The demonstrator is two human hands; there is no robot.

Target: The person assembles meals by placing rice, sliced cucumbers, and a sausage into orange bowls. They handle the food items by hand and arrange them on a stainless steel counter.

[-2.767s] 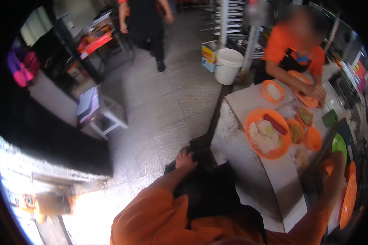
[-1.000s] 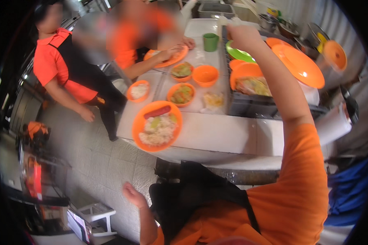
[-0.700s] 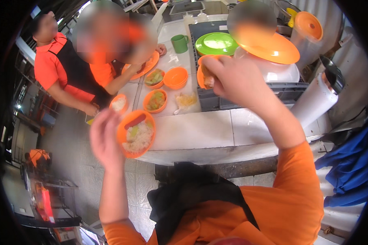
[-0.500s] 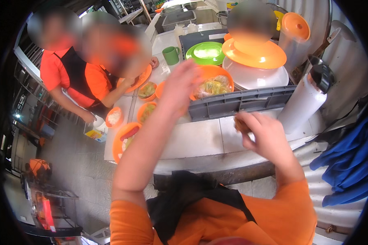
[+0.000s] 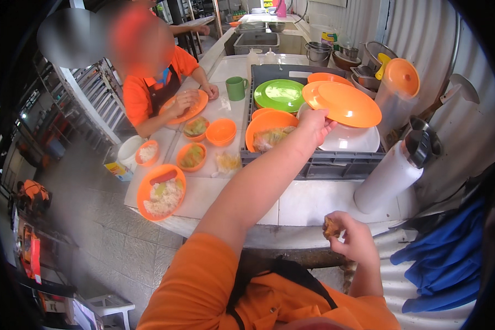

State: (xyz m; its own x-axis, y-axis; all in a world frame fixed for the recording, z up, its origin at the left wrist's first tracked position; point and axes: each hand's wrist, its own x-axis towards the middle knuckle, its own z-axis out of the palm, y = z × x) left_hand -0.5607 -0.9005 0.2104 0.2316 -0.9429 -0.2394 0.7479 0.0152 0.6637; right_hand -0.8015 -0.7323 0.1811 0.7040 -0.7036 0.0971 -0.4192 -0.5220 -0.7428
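Note:
My left hand [image 5: 317,126] reaches across the counter, its fingers closed on the near edge of an orange plate [image 5: 347,103]. This plate is slightly tilted above white plates [image 5: 363,141] in a grey crate [image 5: 335,166]. Left of my hand, an orange bowl [image 5: 251,135] with plastic-bagged food [image 5: 271,138] and a green plate [image 5: 280,94] sit in the crate. Lower right, past the counter's front edge, my right hand [image 5: 358,240] pinches a browned piece of food [image 5: 331,226], partly hidden by the fingers.
Left on the counter stand an orange dish of rice and sausage [image 5: 160,204], an empty orange bowl [image 5: 221,132], other filled bowls and a small bag [image 5: 228,163]. A white bottle [image 5: 389,179] stands right. Across the corner, a co-worker's hand [image 5: 186,103] is at an orange plate.
My left hand has moved right, from beside the bagged-food bowl to the orange plate. My right hand has come down and nearer with the food. The view has shifted; one co-worker is largely out of sight.

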